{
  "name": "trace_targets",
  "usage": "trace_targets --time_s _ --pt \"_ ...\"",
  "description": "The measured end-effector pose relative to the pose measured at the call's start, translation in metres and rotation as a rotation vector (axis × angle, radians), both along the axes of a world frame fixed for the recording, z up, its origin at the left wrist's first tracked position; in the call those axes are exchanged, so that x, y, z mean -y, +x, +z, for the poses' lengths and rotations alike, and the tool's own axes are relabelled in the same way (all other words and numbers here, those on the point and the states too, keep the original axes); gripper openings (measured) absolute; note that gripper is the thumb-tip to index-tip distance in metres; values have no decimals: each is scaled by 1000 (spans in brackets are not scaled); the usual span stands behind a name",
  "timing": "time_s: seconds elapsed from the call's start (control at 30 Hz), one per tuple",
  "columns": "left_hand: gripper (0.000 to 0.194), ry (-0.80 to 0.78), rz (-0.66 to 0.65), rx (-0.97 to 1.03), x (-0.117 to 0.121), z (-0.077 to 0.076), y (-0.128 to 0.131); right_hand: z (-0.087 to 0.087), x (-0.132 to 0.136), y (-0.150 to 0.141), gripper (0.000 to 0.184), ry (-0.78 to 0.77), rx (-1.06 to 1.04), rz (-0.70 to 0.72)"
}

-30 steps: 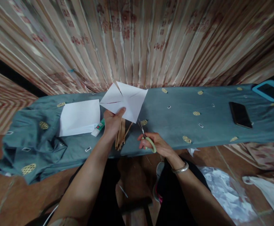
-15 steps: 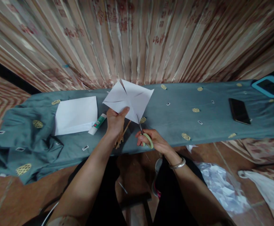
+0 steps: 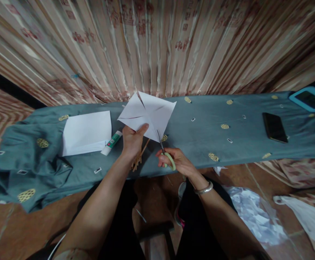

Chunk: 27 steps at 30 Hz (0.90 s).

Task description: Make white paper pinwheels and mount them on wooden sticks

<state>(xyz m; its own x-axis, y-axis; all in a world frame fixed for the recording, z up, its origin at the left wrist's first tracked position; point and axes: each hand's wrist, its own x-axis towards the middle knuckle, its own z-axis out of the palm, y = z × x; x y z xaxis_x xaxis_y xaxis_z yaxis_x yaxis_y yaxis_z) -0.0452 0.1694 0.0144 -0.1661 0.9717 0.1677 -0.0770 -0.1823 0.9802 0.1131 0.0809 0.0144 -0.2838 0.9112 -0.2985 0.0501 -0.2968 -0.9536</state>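
A white paper square (image 3: 155, 115) with slits running in from its corners is pinched in my left hand (image 3: 132, 141), thumb on top. My right hand (image 3: 176, 160) grips scissors (image 3: 169, 160) with pale green handles. Their blades reach the paper's near corner, one over the sheet. Under and beside my left hand lie several thin wooden sticks (image 3: 138, 161), partly hidden by the hand. Left of it a green and white glue stick (image 3: 112, 143) rests by a stack of white paper (image 3: 88, 131).
A grey-green patterned cloth (image 3: 200, 133) covers the narrow table and bunches up at the left. Toward the right lie a black phone (image 3: 275, 127) and a blue-framed tablet (image 3: 310, 99). A plastic bag of paper scraps (image 3: 254, 213) sits on the floor. Curtains (image 3: 157, 47) hang behind.
Almost nothing differs. The view shifts very slightly, and both hands keep the same hold on the paper and the scissors.
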Motion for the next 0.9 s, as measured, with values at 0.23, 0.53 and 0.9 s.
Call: trace_targets --time_s 0.23,0.53,0.9 --pt "22 17 22 -32 -1 1 0 1 0 0 54 -25 -11 -23" --pt "24 17 26 -32 -1 3 0 1 -1 0 48 -53 -35 -38" --pt "20 -24 -12 17 1 1 3 1 -1 3 53 -53 -27 -26"
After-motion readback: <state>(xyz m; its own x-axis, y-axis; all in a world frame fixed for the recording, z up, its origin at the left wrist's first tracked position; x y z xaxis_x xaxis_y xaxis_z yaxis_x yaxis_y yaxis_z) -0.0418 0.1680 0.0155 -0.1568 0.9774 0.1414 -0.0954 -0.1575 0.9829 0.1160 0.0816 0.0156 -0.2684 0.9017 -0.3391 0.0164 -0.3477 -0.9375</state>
